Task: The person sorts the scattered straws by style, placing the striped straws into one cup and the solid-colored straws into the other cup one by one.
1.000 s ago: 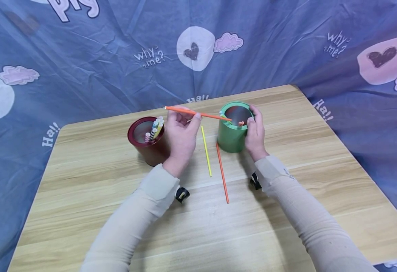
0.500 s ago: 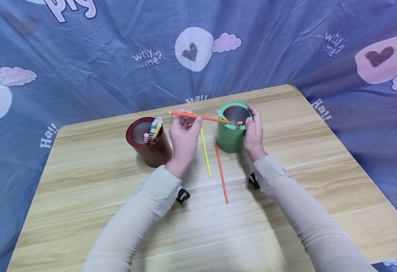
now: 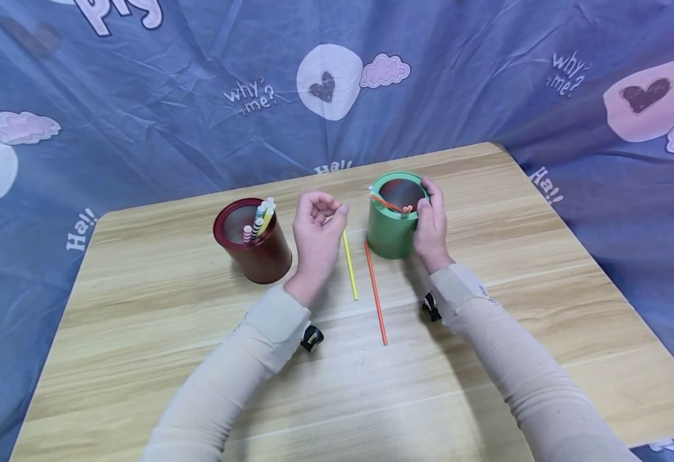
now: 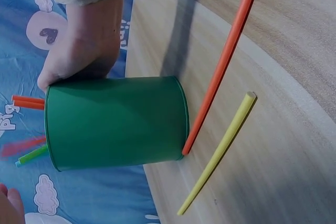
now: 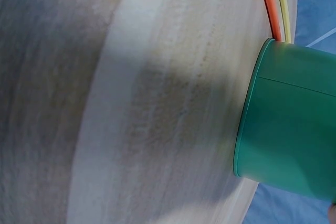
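Note:
My left hand (image 3: 319, 231) hovers between the two cans, its fingers loosely curled and nothing held in them. My right hand (image 3: 432, 228) grips the green can (image 3: 391, 234) at its right side near the rim. An orange straw (image 3: 386, 203) leans inside that can, blurred in the left wrist view. With it stand a green straw (image 4: 32, 155) and a pair of orange straws (image 4: 29, 102). On the table, left of the green can's base, lie a yellow straw (image 3: 351, 266) and another orange straw (image 3: 376, 295).
A dark red can (image 3: 262, 260) with several striped and coloured straws (image 3: 263, 218) stands to the left of my left hand. The wooden table (image 3: 158, 333) ends at a blue patterned cloth (image 3: 198, 128) hung behind it.
My left hand has let go of the orange straw, which has dropped into the green can from its slanted position over the rim. The right hand has stayed on the can.

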